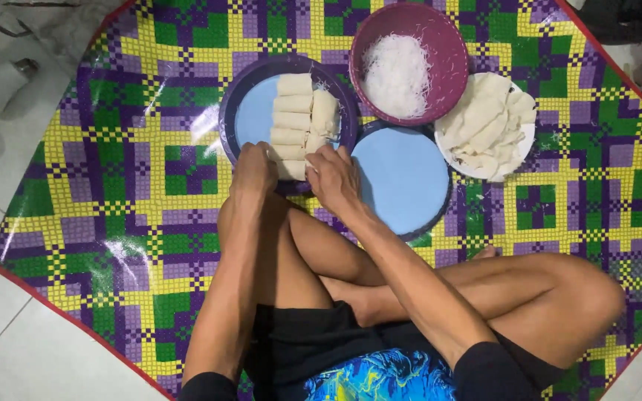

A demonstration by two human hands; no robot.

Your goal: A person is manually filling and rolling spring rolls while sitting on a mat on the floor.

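While the person sits cross-legged on a glossy checked mat (pixel 113 186), both hands are held at the 6 o'clock edge of a round purple plate (pixel 250 111) with a pale blue centre. The nearest roll (pixel 292 170), smooth and pale, is pinched between the left hand (pixel 254 169) and the right hand (pixel 334 178), fingers curled closed around its two ends. Six rolls are counted in the stacked column (pixel 291 119), with at least one more (pixel 325 113) lying lengthwise at its 3 o'clock side. At 3 o'clock of the hands, a second round plate (pixel 403 178) is seen. At 1 o'clock, one maroon bowl (pixel 440 44) holds fine white noodles (pixel 397 74), and beside it one white plate (pixel 525 137) carries limp, crumpled wrappers (pixel 484 122); their number cannot be told.
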